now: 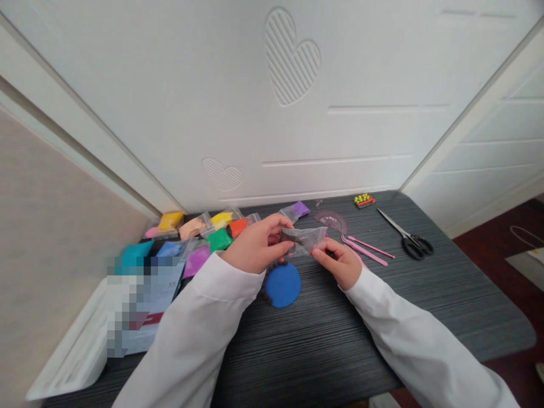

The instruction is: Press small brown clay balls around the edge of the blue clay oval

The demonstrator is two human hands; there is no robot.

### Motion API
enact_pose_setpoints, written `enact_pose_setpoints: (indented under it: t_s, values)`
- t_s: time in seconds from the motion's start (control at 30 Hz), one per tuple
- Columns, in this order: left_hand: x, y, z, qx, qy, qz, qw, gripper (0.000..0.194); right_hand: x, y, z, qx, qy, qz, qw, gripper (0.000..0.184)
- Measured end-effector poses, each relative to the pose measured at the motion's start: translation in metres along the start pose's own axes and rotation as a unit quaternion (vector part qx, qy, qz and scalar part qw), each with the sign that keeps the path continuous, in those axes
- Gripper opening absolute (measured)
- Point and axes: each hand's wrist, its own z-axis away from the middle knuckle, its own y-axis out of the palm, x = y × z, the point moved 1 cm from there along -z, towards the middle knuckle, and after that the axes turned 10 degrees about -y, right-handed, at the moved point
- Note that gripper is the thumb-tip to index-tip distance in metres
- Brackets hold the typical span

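The dark table (467,306) spreads beyond the right sleeve (416,326) to a rounded edge, leaving room that side. Left hand (255,242) and right hand (341,263) pinch opposite ends of a crinkled, see-through bag (313,238), fingers narrowed on it, its long axis running side to side. Dark stuff (297,239) shows toward its left end, and it is held up near the far rim of the blue disc (284,285).
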Motion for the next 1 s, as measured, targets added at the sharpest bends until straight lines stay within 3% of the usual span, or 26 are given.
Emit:
enact_pose_setpoints:
  t_s: [0.4,0.77,1.0]
  values:
    - [-0.0009,-0.0025,0.0019,-0.019,0.007,0.005,1.0,0.022,0.0013,-0.0005,-0.0004,0.006,-0.012,0.002,1.0,0.021]
    - [0.0005,-0.0035,0.0023,0.015,0.001,0.029,0.999,0.022,0.0024,-0.0026,0.0005,0.032,-0.015,0.026,0.999,0.025]
    - [0.0031,-0.0027,0.0001,0.029,-0.004,-0.001,1.0,0.02,-0.0013,-0.0029,-0.0004,-0.037,-0.002,-0.047,0.998,0.02]
